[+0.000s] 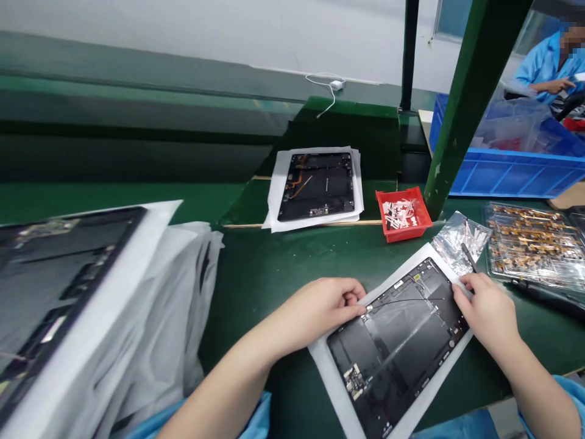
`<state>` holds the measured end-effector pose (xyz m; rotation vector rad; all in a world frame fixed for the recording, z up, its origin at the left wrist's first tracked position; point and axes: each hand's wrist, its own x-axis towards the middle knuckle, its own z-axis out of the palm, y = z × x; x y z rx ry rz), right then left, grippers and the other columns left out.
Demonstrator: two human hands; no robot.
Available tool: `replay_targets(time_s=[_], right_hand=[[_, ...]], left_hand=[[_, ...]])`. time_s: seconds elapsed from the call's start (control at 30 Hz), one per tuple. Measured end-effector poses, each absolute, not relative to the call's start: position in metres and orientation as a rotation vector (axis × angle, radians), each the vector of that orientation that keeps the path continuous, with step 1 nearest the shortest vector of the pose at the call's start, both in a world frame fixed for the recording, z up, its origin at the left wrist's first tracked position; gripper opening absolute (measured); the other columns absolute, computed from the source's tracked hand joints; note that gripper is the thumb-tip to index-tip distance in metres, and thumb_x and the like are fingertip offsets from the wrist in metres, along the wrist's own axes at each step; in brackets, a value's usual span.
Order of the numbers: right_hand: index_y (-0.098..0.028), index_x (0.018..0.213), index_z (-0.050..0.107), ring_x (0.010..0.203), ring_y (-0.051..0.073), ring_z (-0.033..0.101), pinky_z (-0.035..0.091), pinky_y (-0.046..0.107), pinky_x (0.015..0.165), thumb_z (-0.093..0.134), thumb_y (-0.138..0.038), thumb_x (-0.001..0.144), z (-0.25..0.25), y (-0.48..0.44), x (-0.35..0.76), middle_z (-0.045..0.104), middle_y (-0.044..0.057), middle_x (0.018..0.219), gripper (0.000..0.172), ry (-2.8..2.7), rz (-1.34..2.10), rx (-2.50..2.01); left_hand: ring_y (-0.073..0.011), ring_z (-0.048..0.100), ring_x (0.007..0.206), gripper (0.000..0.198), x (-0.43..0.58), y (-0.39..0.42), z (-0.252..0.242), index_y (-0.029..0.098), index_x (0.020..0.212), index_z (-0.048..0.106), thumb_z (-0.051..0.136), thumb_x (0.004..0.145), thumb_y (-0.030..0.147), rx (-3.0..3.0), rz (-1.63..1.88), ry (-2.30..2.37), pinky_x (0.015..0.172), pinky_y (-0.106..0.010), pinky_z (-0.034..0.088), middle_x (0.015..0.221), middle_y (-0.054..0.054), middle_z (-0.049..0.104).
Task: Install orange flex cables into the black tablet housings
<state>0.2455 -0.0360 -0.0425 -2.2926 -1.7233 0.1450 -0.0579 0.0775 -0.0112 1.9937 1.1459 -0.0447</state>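
Observation:
A black tablet back housing (402, 347) lies tilted on a white foam sheet (336, 390) in front of me, its inner side up, with a thin black cable across it. My left hand (331, 302) is at its upper left edge, fingers curled and thumb pressed near a small metallic part. At the upper right edge, my right hand (489, 308) pinches the housing between thumb and fingers. A thin dark stick-shaped tool (468, 256) pokes out beside the right index finger; whether it is held there, I cannot tell.
Another housing (320, 186) rests on white sheets at the back. A red tray (406, 219) holds small pale pieces. Right are a clear bag (457, 235), plastic trays of flex parts (534, 241) and a blue crate (516, 174). Stacked housings (82, 274) stand left. A co-worker sits far right.

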Motion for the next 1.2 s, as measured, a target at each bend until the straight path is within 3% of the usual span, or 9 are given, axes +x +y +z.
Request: replay_targets(time_s=[0.2,0.43,0.63,0.87,1.03,1.2], right_hand=[[-0.023,0.071,0.064,0.064,0.017,0.061,0.034,0.027,0.059,0.056,-0.029,0.09,-0.043,-0.038,0.242,0.067,0.0,0.072,0.021,-1.739,0.227,-2.262],[-0.023,0.066,0.066,0.063,0.015,0.063,0.035,0.026,0.059,0.062,-0.02,0.082,-0.04,-0.054,0.222,0.069,-0.001,0.067,0.017,-1.697,0.203,-2.282],[-0.026,0.079,0.071,0.069,0.012,0.067,0.043,0.022,0.064,0.061,-0.032,0.092,-0.038,-0.065,0.243,0.072,-0.004,0.075,0.017,-1.591,0.119,-2.269],[-0.019,0.112,0.071,0.092,0.021,0.069,0.049,0.031,0.077,0.045,-0.032,0.102,-0.018,-0.054,0.358,0.073,0.008,0.108,0.031,-1.34,-0.296,-2.469],[-0.018,0.111,0.07,0.109,0.022,0.064,0.051,0.04,0.097,0.06,-0.03,0.099,-0.008,-0.027,0.42,0.07,0.009,0.117,0.019,-1.654,-0.368,-2.483],[-0.019,0.119,0.065,0.11,0.022,0.064,0.054,0.045,0.096,0.062,-0.036,0.099,-0.011,-0.002,0.443,0.064,0.009,0.127,0.027,-1.966,-0.344,-2.469]], left_hand=[[-0.02,0.065,0.074,0.03,-0.061,0.078,-0.01,0.025,0.078,0.072,0.052,0.088,0.046,2.174,-0.091,1.097,0.063,-0.026,0.042,0.082,-0.002,0.073],[-0.0223,0.068,0.076,0.039,-0.069,0.085,-0.023,0.027,0.083,0.069,0.042,0.094,0.053,2.313,-0.042,1.09,0.066,-0.027,0.045,0.087,-0.003,0.074],[-0.0248,0.071,0.079,0.041,-0.07,0.094,-0.029,0.029,0.085,0.067,0.038,0.094,0.057,2.321,-0.109,1.143,0.066,-0.028,0.049,0.09,-0.003,0.074],[-0.0274,0.071,0.092,0.04,-0.066,0.097,-0.018,0.029,0.091,0.067,0.034,0.093,0.051,2.266,-0.147,1.273,0.08,-0.035,0.052,0.1,-0.003,0.075],[-0.0266,0.071,0.096,0.045,-0.067,0.102,-0.024,0.028,0.097,0.068,0.029,0.093,0.05,2.237,-0.204,1.285,0.085,-0.034,0.052,0.107,-0.005,0.074],[-0.0253,0.07,0.096,0.043,-0.069,0.107,-0.032,0.028,0.097,0.07,0.032,0.092,0.047,2.208,-0.166,1.273,0.088,-0.031,0.049,0.105,-0.003,0.075]])
